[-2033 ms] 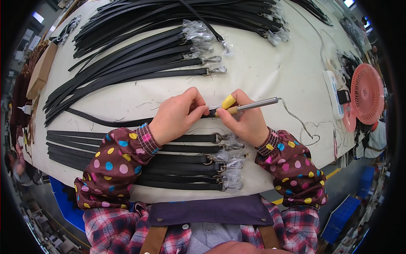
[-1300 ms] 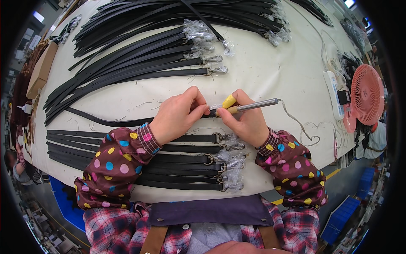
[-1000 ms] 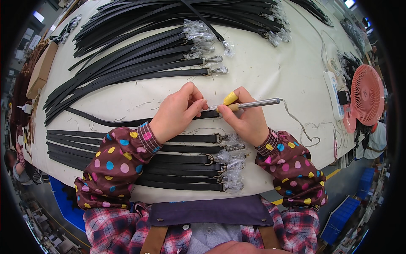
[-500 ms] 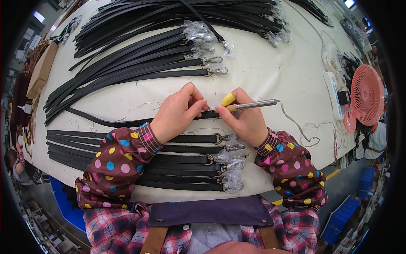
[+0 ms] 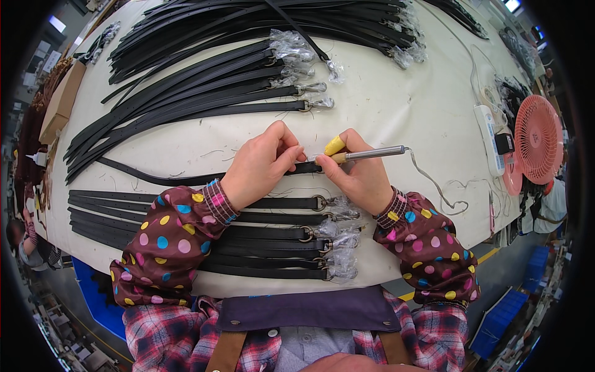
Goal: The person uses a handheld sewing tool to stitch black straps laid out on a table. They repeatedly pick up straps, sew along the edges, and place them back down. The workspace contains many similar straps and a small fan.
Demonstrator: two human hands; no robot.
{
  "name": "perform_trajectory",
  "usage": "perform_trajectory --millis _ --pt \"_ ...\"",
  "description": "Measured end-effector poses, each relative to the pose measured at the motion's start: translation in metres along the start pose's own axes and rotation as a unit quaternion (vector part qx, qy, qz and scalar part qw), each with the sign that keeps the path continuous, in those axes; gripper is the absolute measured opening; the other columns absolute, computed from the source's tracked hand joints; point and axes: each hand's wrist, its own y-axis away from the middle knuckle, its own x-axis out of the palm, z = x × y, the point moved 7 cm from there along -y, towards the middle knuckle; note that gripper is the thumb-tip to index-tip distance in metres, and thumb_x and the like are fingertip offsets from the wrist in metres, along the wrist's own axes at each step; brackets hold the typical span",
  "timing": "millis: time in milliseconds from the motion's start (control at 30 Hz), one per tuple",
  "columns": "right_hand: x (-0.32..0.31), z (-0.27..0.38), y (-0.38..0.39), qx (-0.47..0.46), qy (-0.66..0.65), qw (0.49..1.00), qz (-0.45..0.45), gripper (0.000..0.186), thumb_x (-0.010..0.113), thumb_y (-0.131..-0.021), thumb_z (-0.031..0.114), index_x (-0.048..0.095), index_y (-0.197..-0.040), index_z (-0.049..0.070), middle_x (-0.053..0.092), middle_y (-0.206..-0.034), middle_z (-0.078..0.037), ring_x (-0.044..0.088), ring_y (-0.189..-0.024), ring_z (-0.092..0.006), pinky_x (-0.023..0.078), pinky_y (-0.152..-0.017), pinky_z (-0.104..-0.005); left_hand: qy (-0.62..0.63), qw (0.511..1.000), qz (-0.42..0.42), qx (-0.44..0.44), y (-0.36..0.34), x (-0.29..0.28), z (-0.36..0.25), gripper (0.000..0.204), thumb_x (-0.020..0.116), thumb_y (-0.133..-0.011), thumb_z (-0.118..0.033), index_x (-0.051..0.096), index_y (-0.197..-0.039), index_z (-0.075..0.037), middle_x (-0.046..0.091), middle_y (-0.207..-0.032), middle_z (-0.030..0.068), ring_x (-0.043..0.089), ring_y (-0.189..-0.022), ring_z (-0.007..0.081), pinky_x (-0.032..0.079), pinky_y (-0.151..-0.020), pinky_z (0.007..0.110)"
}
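A single black strap (image 5: 189, 181) lies across the table, its right end under my fingertips. My left hand (image 5: 263, 162) is closed in a pinch just above that end; what sits between thumb and forefinger is too small to make out. My right hand (image 5: 359, 177), a yellow cover (image 5: 334, 146) on one finger, grips a slim pen-shaped tool (image 5: 378, 152) with a metal barrel and a cord. The tool's tip is hidden at the strap's end, beside my left fingertips. Nearer me, several black straps (image 5: 266, 233) lie in a row, their metal clasps (image 5: 343, 239) wrapped in clear plastic.
Farther off lie a loose group of straps (image 5: 204, 93) and a larger pile (image 5: 248, 28). Loose threads are scattered over the white table (image 5: 421, 124). To the right are a power strip (image 5: 489, 139), a pink fan (image 5: 538, 139) and trailing cords; a cardboard box (image 5: 62, 104) stands left.
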Motion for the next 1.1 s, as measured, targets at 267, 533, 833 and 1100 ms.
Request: perform_trajectory --millis 267,533,833,1100 --pt "-0.003 -0.005 0.001 -0.006 -0.030 0.999 -0.020 0.021 0.070 -0.089 0.012 0.051 -0.093 0.001 0.058 -0.078 -0.003 0.053 -0.068 -0.0083 0.044 -0.062 -0.0238 -0.102 0.993 -0.018 0.053 0.000 -0.009 -0.005 0.018 0.064 -0.094 -0.016 0.051 -0.099 -0.004 0.064 -0.086 0.0031 0.061 -0.071 0.0117 0.048 -0.058 0.025" --pt "-0.014 0.005 0.003 -0.064 -0.064 0.993 -0.078 0.023 0.071 -0.088 0.014 0.053 -0.093 0.002 0.059 -0.078 -0.006 0.056 -0.069 -0.0108 0.046 -0.063 -0.0258 -0.349 0.920 -0.046 0.174 0.020 -0.005 -0.033 0.025 0.076 -0.079 -0.019 0.057 -0.091 -0.010 0.062 -0.086 0.0036 0.064 -0.072 0.0224 0.051 -0.061 0.032" --pt "-0.008 0.004 0.005 -0.055 -0.052 0.996 -0.046 0.022 0.070 -0.088 0.014 0.053 -0.094 0.001 0.061 -0.080 -0.007 0.056 -0.070 -0.0121 0.046 -0.064 -0.0268 -0.282 0.945 -0.019 0.163 0.019 0.001 -0.022 0.021 0.074 -0.080 -0.017 0.059 -0.093 -0.010 0.062 -0.083 0.0023 0.062 -0.066 0.0201 0.050 -0.059 0.032" --pt "-0.005 -0.004 0.005 -0.009 -0.045 0.999 -0.021 0.020 0.068 -0.087 0.012 0.052 -0.092 0.002 0.058 -0.074 -0.004 0.053 -0.066 -0.0090 0.043 -0.058 -0.0254 -0.238 0.961 -0.024 0.141 0.012 0.007 -0.021 0.022 0.076 -0.080 -0.019 0.061 -0.095 -0.010 0.062 -0.079 0.0012 0.056 -0.060 0.0163 0.046 -0.056 0.029"
